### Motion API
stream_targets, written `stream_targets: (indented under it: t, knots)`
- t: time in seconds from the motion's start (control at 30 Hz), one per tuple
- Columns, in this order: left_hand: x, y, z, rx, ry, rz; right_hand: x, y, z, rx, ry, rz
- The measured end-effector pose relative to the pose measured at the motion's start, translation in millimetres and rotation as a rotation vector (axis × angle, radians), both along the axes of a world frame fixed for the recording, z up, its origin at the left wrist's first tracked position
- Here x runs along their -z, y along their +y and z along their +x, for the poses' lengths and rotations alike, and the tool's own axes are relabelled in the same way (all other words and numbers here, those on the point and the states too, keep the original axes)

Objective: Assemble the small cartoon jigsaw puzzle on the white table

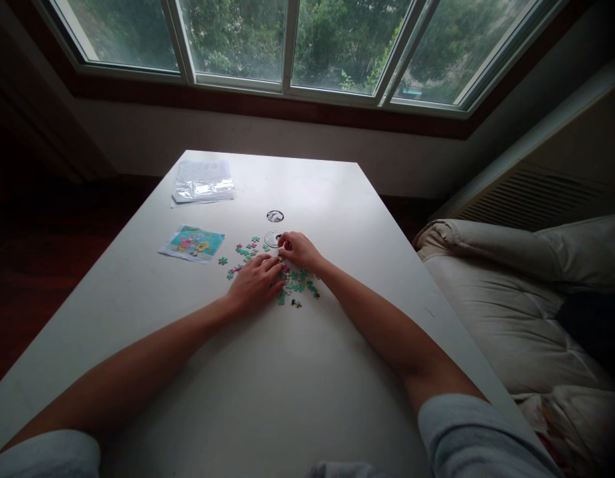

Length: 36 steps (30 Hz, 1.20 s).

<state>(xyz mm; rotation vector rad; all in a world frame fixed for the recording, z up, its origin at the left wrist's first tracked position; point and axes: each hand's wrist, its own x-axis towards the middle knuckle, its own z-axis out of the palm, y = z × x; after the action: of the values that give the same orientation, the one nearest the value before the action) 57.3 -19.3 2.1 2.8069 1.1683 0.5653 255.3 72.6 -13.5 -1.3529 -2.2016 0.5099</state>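
Note:
Small jigsaw puzzle pieces (pixel 298 281), mostly teal with some pink and yellow, lie loosely scattered in the middle of the white table. Over the pile rests my left hand (pixel 256 282), palm down, its fingers stretched out across some pieces and covering them. My right hand (pixel 302 251) is at the far side of the pile with thumb and fingers pinched together; whatever is between the fingertips is too small to make out. Partly behind those fingertips lies a round silvery disc (pixel 271 239). A smaller round item with a dark rim (pixel 275 216) sits just beyond it.
A colourful cartoon picture sheet (pixel 194 243) lies left of the pieces. Farther back is a clear plastic sleeve with papers (pixel 204 182). The white table (pixel 307 398) reaches toward a wall below a window (pixel 287 46). A pale padded seat (pixel 507 312) stands along the right side.

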Motion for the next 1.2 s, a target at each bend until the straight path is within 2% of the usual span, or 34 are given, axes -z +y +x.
stream_targets:
  t: [0.3,0.43,0.5,0.7,0.87,1.1,1.2]
  knots:
    - [-2.0,5.0,-9.1,-0.06,-0.103,-0.066,-9.6,0.6,1.5,-0.062,0.058,-0.086]
    - [1.5,12.0,-16.4,-0.169,-0.127,-0.053,-13.7,-4.2,12.1,-0.024,0.139,-0.12]
    - [2.7,13.6,-18.5,-0.167,-0.129,-0.056,-16.3,-9.0,21.3,-0.001,0.148,-0.101]
    - [1.3,9.0,-13.7,-0.046,-0.155,-0.073,-20.8,-22.4,52.1,0.083,0.152,-0.09]
    - [-2.2,-1.9,-5.9,0.129,-0.048,-0.093,-15.8,-32.1,69.6,0.068,0.124,-0.057]
    - [-2.5,-17.7,-5.3,0.41,0.146,-0.189,-5.9,-51.7,74.2,0.094,0.116,0.031]
    - [-1.4,-20.7,-7.4,0.421,0.172,-0.203,-2.1,-56.5,73.8,0.085,0.116,0.044]
